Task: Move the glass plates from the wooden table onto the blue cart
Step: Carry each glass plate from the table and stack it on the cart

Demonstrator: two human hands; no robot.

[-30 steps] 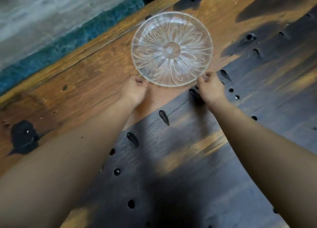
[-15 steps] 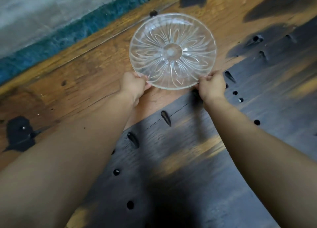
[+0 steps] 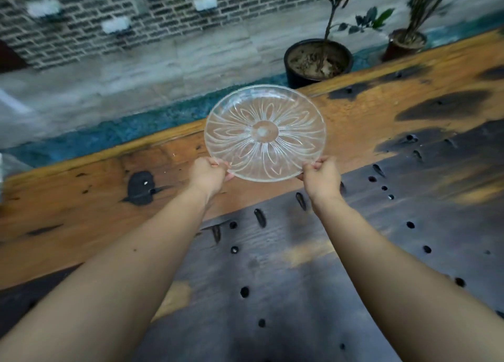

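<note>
A clear glass plate (image 3: 265,132) with a pressed petal pattern is held up by both hands, its near rim pinched on either side and the rest of it reaching away from the fingers toward the far edge of the wooden table (image 3: 81,206). The left hand (image 3: 208,175) grips the near-left part of the rim, its fingers (image 3: 218,165) curled tight over the edge. The right hand (image 3: 321,179) grips the near-right part the same way, its fingers (image 3: 317,164) folded shut over the glass. The plate sits tilted, its far rim higher than the part between the fingers, and it looks lifted clear of the table. Beneath and behind the hands the table shows orange-brown wood with dark charred patches and small round holes. Beyond the plate's far rim, past the table edge, stands a black pot (image 3: 317,61) of soil with a thin stem rising from it, and to the right of that a second potted plant (image 3: 406,44). A brick wall (image 3: 109,15) runs behind.
</note>
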